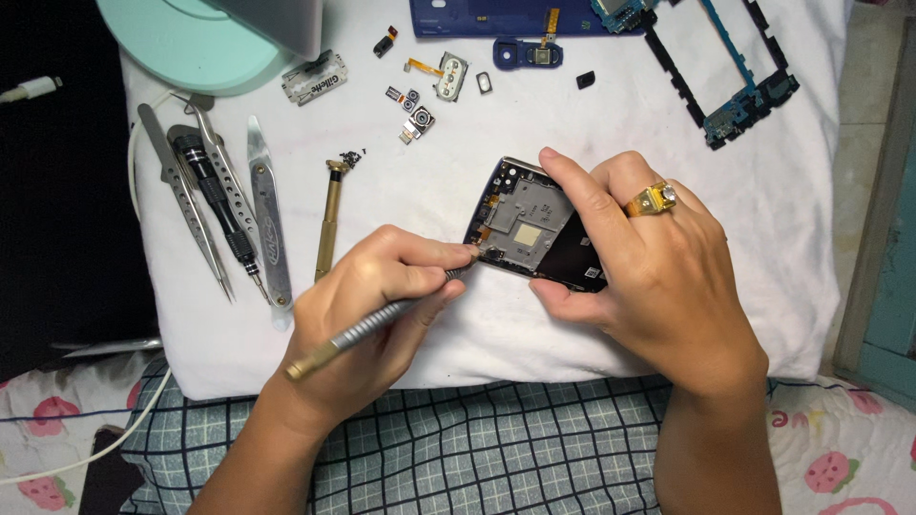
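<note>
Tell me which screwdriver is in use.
The grey-and-brass screwdriver in the left hand, tip at the phone frame; the others lie untouched on the cloth.

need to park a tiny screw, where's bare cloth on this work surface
Bare white cloth lies right of the right hand, below the black phone frame. Another patch sits between the brass screwdriver and the opened grey phone chassis. The upper middle and left tool row are crowded.

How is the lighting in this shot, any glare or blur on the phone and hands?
Head view: even, soft light on the white cloth, only faint shadows under the hands; phone frame sharp, with no strong glare; left hand and screwdriver in focus; far left edge falls dark.
</note>
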